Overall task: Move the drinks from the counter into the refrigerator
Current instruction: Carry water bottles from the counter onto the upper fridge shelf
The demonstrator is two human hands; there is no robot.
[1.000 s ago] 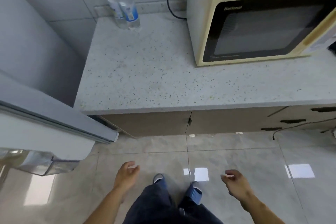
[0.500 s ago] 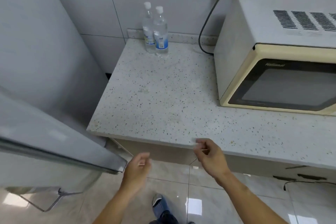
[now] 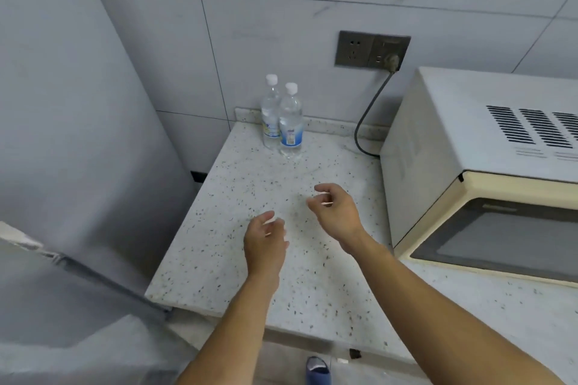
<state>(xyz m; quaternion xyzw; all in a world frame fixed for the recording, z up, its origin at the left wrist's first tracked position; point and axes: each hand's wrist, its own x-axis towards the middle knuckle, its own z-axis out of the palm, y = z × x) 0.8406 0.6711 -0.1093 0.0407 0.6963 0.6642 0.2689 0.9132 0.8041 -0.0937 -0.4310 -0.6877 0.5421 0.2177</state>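
Observation:
Two clear water bottles with white caps stand side by side at the back of the speckled counter (image 3: 237,256). The front bottle (image 3: 291,122) has a blue label; the rear bottle (image 3: 269,109) stands just behind and left of it. My left hand (image 3: 264,244) hovers over the counter's middle, fingers loosely curled, holding nothing. My right hand (image 3: 336,212) is a little further forward and to the right, also empty with relaxed fingers. Both hands are well short of the bottles. The grey refrigerator (image 3: 78,134) stands at the left with its door (image 3: 62,306) swung open.
A cream microwave (image 3: 488,172) fills the counter's right side, its cord (image 3: 366,122) running to a wall socket (image 3: 372,49). A tiled wall backs the counter. A narrow gap separates the counter from the refrigerator. My shoe (image 3: 317,370) shows on the floor below.
Both hands have risen from below the counter edge to above the counter and moved toward the bottles. The view has tilted up and come closer to the counter.

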